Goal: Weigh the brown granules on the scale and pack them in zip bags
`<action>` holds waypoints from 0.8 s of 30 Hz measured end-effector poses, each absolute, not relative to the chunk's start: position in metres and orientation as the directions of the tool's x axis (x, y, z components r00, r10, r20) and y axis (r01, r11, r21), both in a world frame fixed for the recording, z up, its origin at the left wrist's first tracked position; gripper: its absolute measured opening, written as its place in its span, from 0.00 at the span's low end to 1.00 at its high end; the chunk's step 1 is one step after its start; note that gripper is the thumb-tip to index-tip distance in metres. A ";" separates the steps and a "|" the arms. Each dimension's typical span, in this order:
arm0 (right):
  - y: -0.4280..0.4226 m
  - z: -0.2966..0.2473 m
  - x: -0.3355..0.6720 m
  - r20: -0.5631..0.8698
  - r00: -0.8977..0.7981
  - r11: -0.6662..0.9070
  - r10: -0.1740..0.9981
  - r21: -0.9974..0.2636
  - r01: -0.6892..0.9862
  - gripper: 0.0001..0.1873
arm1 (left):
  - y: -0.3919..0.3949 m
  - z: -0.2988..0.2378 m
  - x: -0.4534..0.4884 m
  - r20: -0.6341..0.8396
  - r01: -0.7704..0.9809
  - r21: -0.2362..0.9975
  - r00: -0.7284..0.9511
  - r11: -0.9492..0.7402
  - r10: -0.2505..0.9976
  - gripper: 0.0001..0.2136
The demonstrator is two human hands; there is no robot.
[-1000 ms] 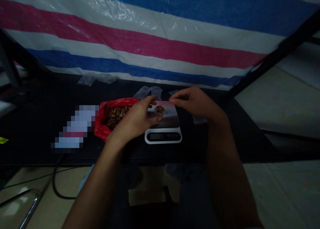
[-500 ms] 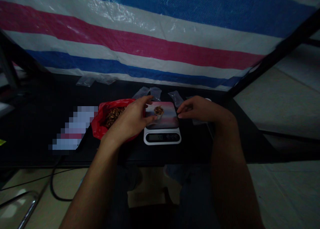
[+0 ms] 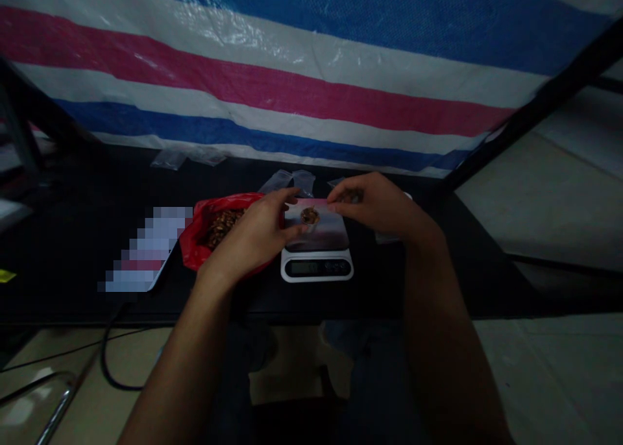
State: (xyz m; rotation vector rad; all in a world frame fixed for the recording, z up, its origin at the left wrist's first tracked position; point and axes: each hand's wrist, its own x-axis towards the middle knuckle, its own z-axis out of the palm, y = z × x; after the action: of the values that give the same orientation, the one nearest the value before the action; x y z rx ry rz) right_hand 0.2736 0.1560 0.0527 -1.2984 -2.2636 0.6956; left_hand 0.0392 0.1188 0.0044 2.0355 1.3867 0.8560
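A white kitchen scale (image 3: 316, 270) with a shiny metal plate stands on the black table. On its plate sits a small clear cup (image 3: 310, 215) filled with brown pieces. My left hand (image 3: 263, 228) reaches over from the left, thumb and fingers spread; the thumb tip is close to the cup, and I cannot tell if it touches. To the right, my right hand (image 3: 377, 204) is curled over the plate's right edge, with small brownish pieces showing inside its fingers. Partly under my left hand lies an open red plastic bag (image 3: 195, 240) holding many small brown pieces (image 3: 224, 226).
Several clear plastic bags (image 3: 304, 183) lie behind the scale, others (image 3: 170, 158) at the back left. A blurred-out flat device (image 3: 146, 250) is left of the red bag. Striped plastic sheeting (image 3: 272, 82) hangs behind the black table (image 3: 87, 250).
My right hand has moved left, closer to the cup, and brownish pieces now show in its curled fingers. My left hand stays nearly where it was.
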 end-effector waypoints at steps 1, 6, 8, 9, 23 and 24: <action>0.156 0.052 0.269 0.159 -0.479 0.464 0.863 -0.624 0.629 0.07 | 0.119 0.004 0.039 0.207 0.605 0.720 0.279 -0.339 0.938 0.29; 0.156 0.049 0.251 0.176 -0.529 0.504 0.830 -0.642 0.578 0.08 | 0.121 0.004 0.039 0.205 0.608 0.707 0.314 -0.362 0.927 0.27; 0.156 0.048 0.247 0.166 -0.534 0.503 0.829 -0.639 0.582 0.09 | 0.121 0.005 0.039 0.209 0.608 0.703 0.321 -0.370 0.924 0.26; 0.155 0.047 0.246 0.163 -0.537 0.505 0.828 -0.635 0.585 0.09 | 0.120 0.006 0.039 0.208 0.607 0.702 0.325 -0.373 0.922 0.25; 0.156 0.062 0.298 0.157 -0.304 0.340 0.940 -0.520 0.783 0.10 | 0.118 0.006 0.035 0.165 0.613 0.731 0.268 -0.300 0.949 0.31; 0.157 0.059 0.312 0.124 -0.247 0.276 0.961 -0.476 0.835 0.11 | 0.119 0.007 0.034 0.158 0.615 0.732 0.268 -0.295 0.950 0.31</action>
State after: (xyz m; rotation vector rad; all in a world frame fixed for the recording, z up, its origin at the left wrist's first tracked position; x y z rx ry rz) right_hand 0.3117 0.1572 0.0587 -1.6236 -2.1635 0.4436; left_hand 0.0340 0.1186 0.0070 2.0014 1.4075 0.8092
